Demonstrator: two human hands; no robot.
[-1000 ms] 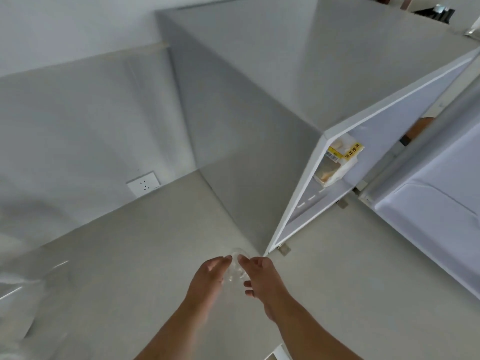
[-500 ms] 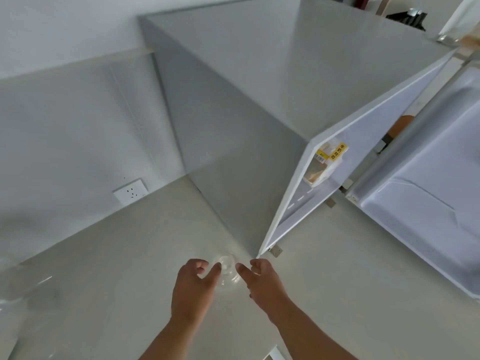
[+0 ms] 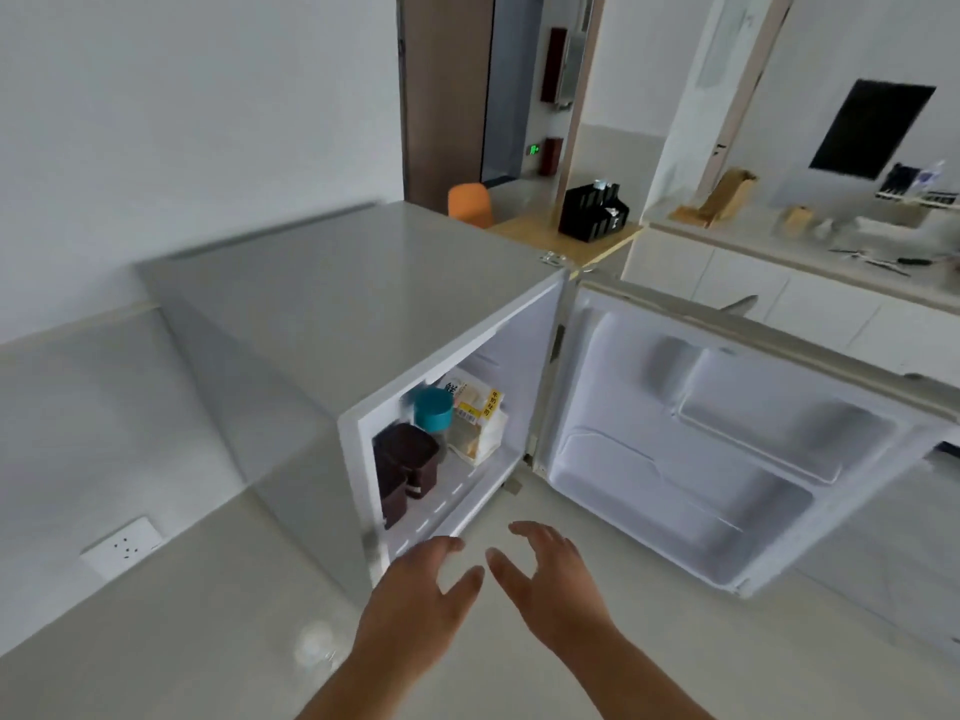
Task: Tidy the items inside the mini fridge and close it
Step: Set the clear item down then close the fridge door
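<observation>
The grey mini fridge (image 3: 322,304) stands on the floor with its door (image 3: 727,449) swung wide to the right. Inside sit two dark brown containers (image 3: 408,465), a teal-lidded jar (image 3: 432,410) and a bag of bread with a yellow label (image 3: 475,418). My left hand (image 3: 415,600) and my right hand (image 3: 550,579) hover just in front of the fridge's lower edge, fingers spread, holding nothing. A clear glass (image 3: 317,644) stands on the floor to the left of my left forearm.
A wall socket (image 3: 122,545) sits low on the left wall. Behind the fridge are an orange chair (image 3: 470,202), a wooden table with a black organiser (image 3: 595,213), and white cabinets (image 3: 779,298) carrying small items.
Both hands let go of the clear glass, which now stands on the floor, and rose toward the fridge opening. The view lifted, showing the fridge interior and the room behind.
</observation>
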